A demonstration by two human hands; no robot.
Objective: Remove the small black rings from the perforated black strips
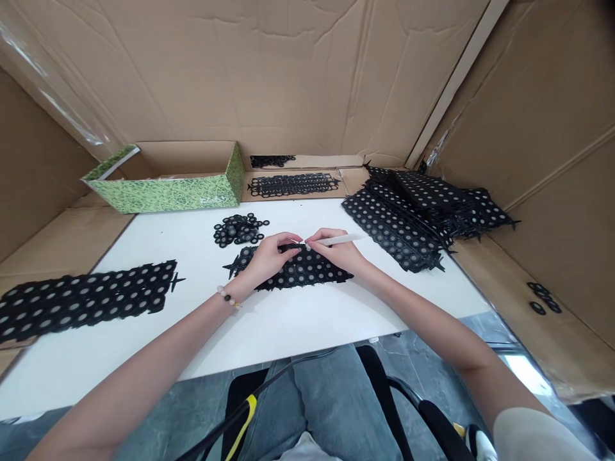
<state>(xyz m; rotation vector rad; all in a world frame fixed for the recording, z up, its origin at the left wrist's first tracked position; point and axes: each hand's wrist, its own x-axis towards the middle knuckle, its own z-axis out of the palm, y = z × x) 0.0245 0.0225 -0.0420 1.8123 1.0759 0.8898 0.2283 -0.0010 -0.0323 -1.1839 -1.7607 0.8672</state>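
Left hand, wearing a bracelet of pale and dark beads, is pinching the far edge of a black, rectangular, flexible-looking strip with rows of pale round spots, its thumb and forefinger pressing from 2 sides. Right hand is gripping a white, slender, pen-shaped tool, its fingers clamping the shaft close to the working end. That end is pointing at the strip's far edge, just beside the left fingertips; whether it is touching is too small to tell. The strip is lying directly before the person on a white, smooth tabletop. For good control, the left pinch should probably be steadying the edge right beside the tool, while the right fingers are guiding it with small, light movements and leaving the fine mesh unstretched.

To the left, a second black, pale-spotted strip is lying well apart from the work. Just beyond the left hand, a heap of small, black rings is resting within reach. Farther right, a stack of black, pale-spotted sheets is overlapping the tabletop's corner. Behind, a green, leaf-patterned, open cardboard box is standing near a brown, creased cardboard wall.
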